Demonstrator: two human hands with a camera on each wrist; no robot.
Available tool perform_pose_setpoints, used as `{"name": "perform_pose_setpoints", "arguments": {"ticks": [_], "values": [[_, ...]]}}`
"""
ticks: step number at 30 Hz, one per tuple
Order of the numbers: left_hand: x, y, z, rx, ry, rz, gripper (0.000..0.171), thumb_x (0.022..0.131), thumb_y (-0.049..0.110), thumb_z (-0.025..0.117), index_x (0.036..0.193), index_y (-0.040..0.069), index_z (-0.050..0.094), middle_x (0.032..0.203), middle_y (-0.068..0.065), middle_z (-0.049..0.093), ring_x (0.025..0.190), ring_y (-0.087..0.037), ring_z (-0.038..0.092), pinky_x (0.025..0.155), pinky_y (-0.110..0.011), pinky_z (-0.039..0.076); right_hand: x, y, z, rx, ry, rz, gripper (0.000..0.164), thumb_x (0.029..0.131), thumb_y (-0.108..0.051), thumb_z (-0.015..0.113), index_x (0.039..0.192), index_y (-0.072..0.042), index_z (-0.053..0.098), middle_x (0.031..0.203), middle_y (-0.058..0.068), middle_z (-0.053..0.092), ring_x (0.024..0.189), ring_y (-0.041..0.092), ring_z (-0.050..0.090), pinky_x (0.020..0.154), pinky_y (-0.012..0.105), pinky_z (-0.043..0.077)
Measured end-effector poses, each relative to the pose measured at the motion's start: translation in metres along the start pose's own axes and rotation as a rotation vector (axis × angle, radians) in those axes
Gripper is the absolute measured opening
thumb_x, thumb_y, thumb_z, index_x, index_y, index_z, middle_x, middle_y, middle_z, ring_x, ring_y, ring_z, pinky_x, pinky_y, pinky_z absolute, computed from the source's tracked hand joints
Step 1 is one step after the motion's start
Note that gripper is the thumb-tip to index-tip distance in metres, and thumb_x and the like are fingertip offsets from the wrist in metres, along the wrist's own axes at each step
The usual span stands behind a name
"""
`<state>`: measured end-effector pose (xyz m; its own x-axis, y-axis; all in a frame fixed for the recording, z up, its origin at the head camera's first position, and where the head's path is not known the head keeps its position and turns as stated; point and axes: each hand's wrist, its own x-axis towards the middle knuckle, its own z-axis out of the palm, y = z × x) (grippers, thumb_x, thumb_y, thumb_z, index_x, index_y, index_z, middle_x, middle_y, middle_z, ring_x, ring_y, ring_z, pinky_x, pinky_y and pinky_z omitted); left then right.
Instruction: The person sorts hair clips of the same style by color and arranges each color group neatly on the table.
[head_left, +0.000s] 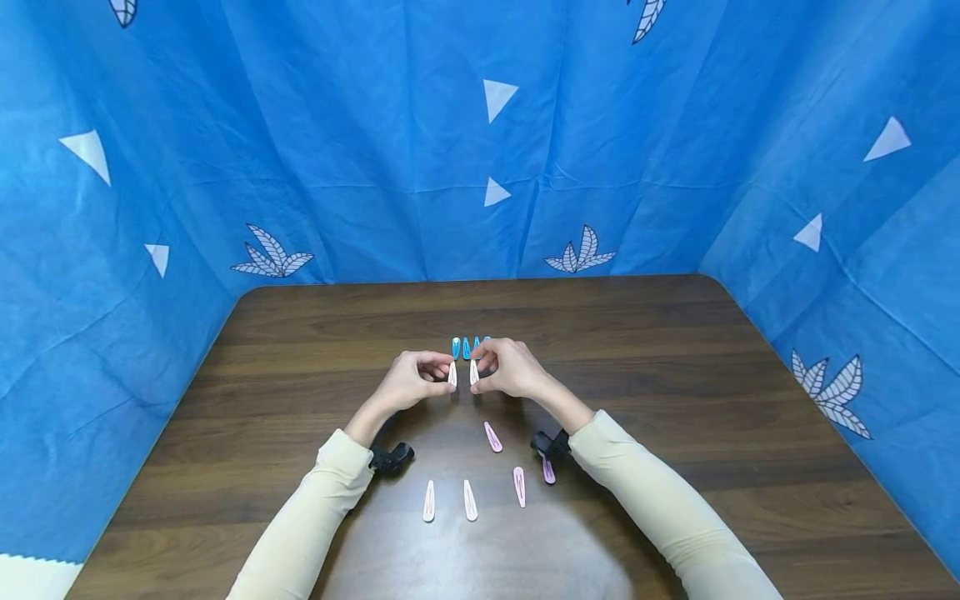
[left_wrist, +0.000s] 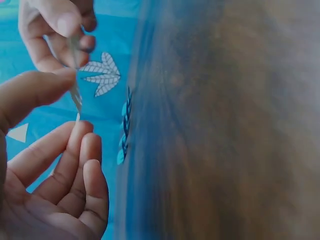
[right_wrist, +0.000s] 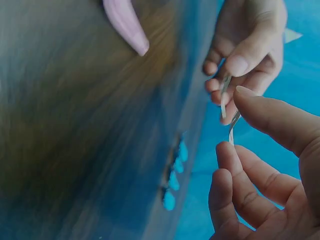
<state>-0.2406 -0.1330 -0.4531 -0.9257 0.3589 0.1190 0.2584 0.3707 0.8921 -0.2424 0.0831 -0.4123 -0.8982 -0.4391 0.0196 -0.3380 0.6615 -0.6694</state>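
Observation:
My left hand point(head_left: 408, 377) pinches a cream snap hair clip point(head_left: 453, 374) by its two ends, between thumb and fingertips. Opposite it, my right hand point(head_left: 516, 369) pinches a matching cream hair clip point(head_left: 474, 372) the same way. Both clips are held up on end, side by side with a small gap. Just beyond the hands, several blue hair clips point(head_left: 467, 348) lie in a row, partly covered by the right fingers in the head view. In the right wrist view the row of blue clips point(right_wrist: 173, 180) shows fully but blurred.
Nearer me on the wooden table point(head_left: 262, 467) lie two more cream clips, a left one point(head_left: 429, 502) and a right one point(head_left: 470, 502). Three pink clips lie by the right forearm, one point(head_left: 549, 472) partly under the wrist camera point(head_left: 550, 443). A blue curtain point(head_left: 420, 150) surrounds the table.

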Motion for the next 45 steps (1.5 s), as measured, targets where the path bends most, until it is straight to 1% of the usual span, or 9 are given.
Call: {"name": "perform_pose_setpoints", "arguments": {"ticks": [3, 6, 9, 16, 23, 28, 34, 41, 45], "values": [[0.005, -0.003, 0.001, 0.003, 0.008, -0.029, 0.044, 0.074, 0.004, 0.081, 0.114, -0.010, 0.067, 0.093, -0.020, 0.070, 0.081, -0.020, 0.065, 0.070, -0.020, 0.051, 0.009, 0.006, 0.002, -0.007, -0.016, 0.018, 0.041, 0.069, -0.015, 0.088, 0.105, -0.007, 0.069, 0.088, 0.004, 0.071, 0.077, 0.014, 0.062, 0.069, 0.027, 0.049], [0.008, -0.006, 0.002, 0.022, 0.010, -0.040, 0.043, 0.073, 0.005, 0.081, 0.112, -0.007, 0.069, 0.090, -0.017, 0.071, 0.077, -0.013, 0.063, 0.069, -0.019, 0.050, 0.016, 0.010, 0.006, -0.011, -0.034, 0.033, 0.042, 0.068, -0.015, 0.088, 0.105, -0.007, 0.069, 0.088, 0.004, 0.071, 0.076, 0.013, 0.063, 0.069, 0.026, 0.050], [0.010, -0.010, 0.003, 0.049, 0.004, -0.044, 0.042, 0.073, 0.006, 0.082, 0.111, -0.005, 0.070, 0.088, -0.013, 0.071, 0.075, -0.010, 0.062, 0.069, -0.019, 0.049, 0.021, 0.012, 0.009, -0.020, -0.061, 0.048, 0.043, 0.068, -0.016, 0.088, 0.106, -0.007, 0.069, 0.087, 0.003, 0.070, 0.076, 0.012, 0.063, 0.070, 0.026, 0.050], [0.012, -0.014, 0.005, 0.121, -0.005, -0.015, 0.041, 0.071, 0.009, 0.084, 0.109, -0.002, 0.072, 0.085, -0.010, 0.069, 0.075, -0.013, 0.061, 0.068, -0.019, 0.048, 0.027, 0.014, 0.015, -0.063, -0.097, 0.075, 0.043, 0.067, -0.016, 0.089, 0.105, -0.008, 0.069, 0.086, 0.002, 0.071, 0.081, 0.015, 0.064, 0.074, 0.028, 0.050], [0.013, -0.018, 0.008, 0.174, 0.003, 0.006, 0.042, 0.069, 0.011, 0.086, 0.108, -0.001, 0.073, 0.081, -0.007, 0.064, 0.075, -0.013, 0.056, 0.068, -0.019, 0.044, 0.029, 0.016, 0.019, -0.065, -0.096, 0.092, 0.044, 0.067, -0.016, 0.089, 0.106, -0.007, 0.069, 0.085, 0.002, 0.071, 0.076, 0.013, 0.063, 0.071, 0.026, 0.050], [0.012, -0.020, 0.009, 0.187, 0.013, 0.026, 0.042, 0.070, 0.011, 0.085, 0.108, -0.001, 0.073, 0.081, -0.007, 0.062, 0.075, -0.014, 0.055, 0.069, -0.020, 0.043, 0.030, 0.018, 0.021, -0.080, -0.091, 0.078, 0.045, 0.067, -0.017, 0.090, 0.105, -0.008, 0.070, 0.083, 0.001, 0.071, 0.075, 0.012, 0.063, 0.071, 0.025, 0.050], [0.012, -0.020, 0.010, 0.221, 0.022, 0.053, 0.042, 0.070, 0.011, 0.085, 0.109, 0.000, 0.074, 0.081, -0.009, 0.062, 0.076, -0.017, 0.056, 0.070, -0.022, 0.043, 0.029, 0.019, 0.023, -0.079, -0.090, 0.069, 0.046, 0.067, -0.017, 0.090, 0.107, -0.008, 0.070, 0.082, 0.000, 0.069, 0.071, 0.011, 0.061, 0.067, 0.024, 0.049], [0.011, -0.020, 0.011, 0.271, 0.019, 0.048, 0.042, 0.071, 0.012, 0.085, 0.110, 0.002, 0.074, 0.080, -0.006, 0.061, 0.077, -0.014, 0.055, 0.071, -0.022, 0.042, 0.027, 0.018, 0.022, -0.079, -0.089, 0.060, 0.048, 0.067, -0.018, 0.090, 0.109, -0.007, 0.070, 0.082, 0.001, 0.069, 0.070, 0.008, 0.061, 0.066, 0.022, 0.049], [0.012, -0.021, 0.011, 0.276, 0.024, 0.046, 0.042, 0.071, 0.013, 0.085, 0.110, 0.003, 0.074, 0.081, -0.005, 0.060, 0.077, -0.013, 0.055, 0.072, -0.023, 0.042, 0.021, 0.014, 0.016, -0.053, -0.079, 0.042, 0.048, 0.068, -0.017, 0.089, 0.111, -0.006, 0.069, 0.086, 0.004, 0.070, 0.072, 0.009, 0.062, 0.066, 0.023, 0.050]]}}
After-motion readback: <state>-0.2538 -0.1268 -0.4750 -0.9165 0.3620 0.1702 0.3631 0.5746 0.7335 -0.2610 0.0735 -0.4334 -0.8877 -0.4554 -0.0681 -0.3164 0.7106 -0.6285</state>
